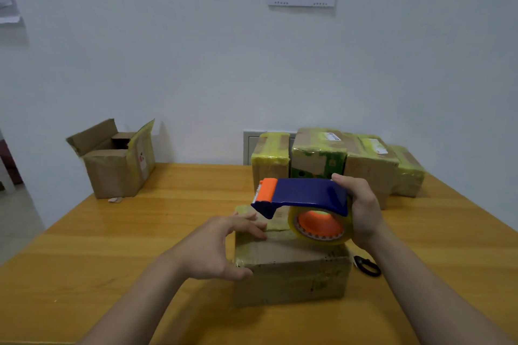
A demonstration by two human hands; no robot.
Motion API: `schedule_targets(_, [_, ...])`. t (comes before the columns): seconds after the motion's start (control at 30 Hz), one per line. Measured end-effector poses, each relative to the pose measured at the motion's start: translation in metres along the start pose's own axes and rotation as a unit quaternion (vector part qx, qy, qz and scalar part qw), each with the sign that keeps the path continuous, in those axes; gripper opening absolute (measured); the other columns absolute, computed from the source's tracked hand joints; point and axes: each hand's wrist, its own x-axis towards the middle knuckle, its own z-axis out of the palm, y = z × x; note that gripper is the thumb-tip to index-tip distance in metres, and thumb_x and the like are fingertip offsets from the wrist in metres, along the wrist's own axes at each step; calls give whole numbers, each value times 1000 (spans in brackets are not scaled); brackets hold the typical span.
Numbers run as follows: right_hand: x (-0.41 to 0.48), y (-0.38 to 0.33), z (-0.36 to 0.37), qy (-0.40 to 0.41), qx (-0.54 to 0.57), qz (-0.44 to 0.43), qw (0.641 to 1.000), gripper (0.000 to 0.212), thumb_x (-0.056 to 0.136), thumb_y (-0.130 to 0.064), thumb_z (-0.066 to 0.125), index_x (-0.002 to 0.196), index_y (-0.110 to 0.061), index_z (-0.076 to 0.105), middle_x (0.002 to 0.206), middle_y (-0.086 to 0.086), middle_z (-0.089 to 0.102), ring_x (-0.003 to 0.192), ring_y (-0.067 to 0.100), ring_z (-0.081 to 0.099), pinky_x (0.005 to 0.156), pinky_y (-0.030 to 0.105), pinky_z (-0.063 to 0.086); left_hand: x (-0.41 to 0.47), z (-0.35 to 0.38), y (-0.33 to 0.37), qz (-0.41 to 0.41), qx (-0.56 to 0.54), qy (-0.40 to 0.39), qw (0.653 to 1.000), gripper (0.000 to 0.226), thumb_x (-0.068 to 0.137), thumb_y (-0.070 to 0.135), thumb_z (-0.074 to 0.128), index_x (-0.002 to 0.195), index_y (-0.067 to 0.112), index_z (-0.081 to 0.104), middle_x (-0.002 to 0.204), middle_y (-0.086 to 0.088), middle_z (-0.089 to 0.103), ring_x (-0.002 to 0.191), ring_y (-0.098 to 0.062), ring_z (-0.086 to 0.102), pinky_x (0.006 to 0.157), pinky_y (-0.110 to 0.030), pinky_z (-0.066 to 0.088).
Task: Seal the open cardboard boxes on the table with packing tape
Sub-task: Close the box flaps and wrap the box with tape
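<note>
Cardboard box [291, 272]: near middle of the desk [112, 246], flaps down, directly under both hands.
Right hand [361, 210]: wrapped around the rear of the tape dispenser [304, 204], which hangs just above the box top, cutter end pointing left.
Left hand [221, 244]: fingers spread, resting on the box's upper left edge, thumb on its near face.
Key relation: dispenser's long axis runs left-right along the box top; the cutter sits just beside the left fingertips.
Open box [115, 159]: far left, well apart, unsealed.
Taped boxes [336, 159]: back right, in a row.
</note>
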Motion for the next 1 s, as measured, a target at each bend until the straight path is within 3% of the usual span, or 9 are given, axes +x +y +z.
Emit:
schedule_targets(0.13, [9, -3, -1, -15, -32, 5, 999, 96, 59, -83, 71, 118, -7, 67, 128, 24, 58, 120, 39, 58, 108, 63, 43, 8, -7, -5, 22, -44, -20, 999, 43, 68, 36, 83, 111, 37, 77, 141, 33, 57, 145, 10, 33, 125, -38, 24])
schedule_targets(0.27, [9, -9, -1, -19, -36, 3, 999, 87, 64, -74, 69, 115, -3, 68, 122, 26, 61, 116, 41, 60, 108, 60, 44, 17, -9, -8, 20, -125, -10, 992, 27, 75, 31, 70, 94, 17, 83, 132, 24, 68, 140, 9, 42, 113, -27, 26])
schedule_targets(0.4, [7, -11, -2, -36, -36, -3, 999, 76, 71, -66, 67, 102, 4, 71, 106, 32, 64, 103, 38, 65, 100, 52, 46, 27, -5, -10, 35, -175, 5, 984, 26, 80, 36, 70, 79, 11, 79, 124, 9, 75, 134, -6, 55, 116, -39, 37])
schedule_targets(0.47, [4, -11, -1, -49, -46, -10, 998, 74, 73, -64, 62, 95, 7, 71, 96, 32, 66, 94, 37, 65, 97, 50, 45, 31, -1, -12, 47, -233, 44, 970, 35, 82, 39, 63, 89, 10, 81, 117, -2, 77, 123, -18, 64, 108, -42, 47])
schedule_targets(0.57, [3, -8, -4, -36, -18, -13, 999, 70, 74, -61, 63, 100, 3, 73, 94, 23, 68, 95, 37, 64, 90, 47, 47, 33, 10, -17, 45, -288, 147, 945, 44, 84, 39, 57, 106, 8, 80, 109, -6, 78, 113, -23, 68, 96, -31, 53])
schedule_targets(0.67, [3, -11, -11, -27, 28, -3, 999, 45, 93, -44, 55, 92, -4, 76, 84, 15, 70, 81, 28, 67, 72, 35, 54, 35, 25, -20, 34, -221, 215, 951, 39, 82, 46, 63, 107, 25, 83, 120, 12, 75, 128, -7, 61, 107, -31, 47])
schedule_targets(0.8, [7, -15, -18, -40, 70, -10, 997, 53, 103, -26, 42, 67, -13, 78, 65, 6, 69, 60, 15, 66, 50, 21, 53, 32, 32, -21, 32, -162, 214, 963, 44, 85, 57, 60, 122, 38, 75, 137, 23, 64, 140, 2, 46, 115, -36, 38])
schedule_targets(0.9, [8, -17, -18, -42, 71, -15, 996, 57, 104, -25, 40, 63, -17, 79, 63, 3, 68, 59, 13, 66, 52, 21, 52, 23, 31, -17, 19, -90, 251, 963, 45, 86, 63, 55, 121, 42, 75, 139, 26, 61, 136, 0, 49, 109, -37, 42])
schedule_targets(1.0, [6, -16, -18, -43, 41, -20, 998, 46, 101, -33, 47, 72, -15, 79, 70, 6, 70, 66, 17, 67, 62, 30, 52, 14, 34, -8, 20, -13, 226, 974, 52, 85, 67, 52, 120, 37, 76, 132, 27, 64, 133, 5, 50, 110, -34, 44])
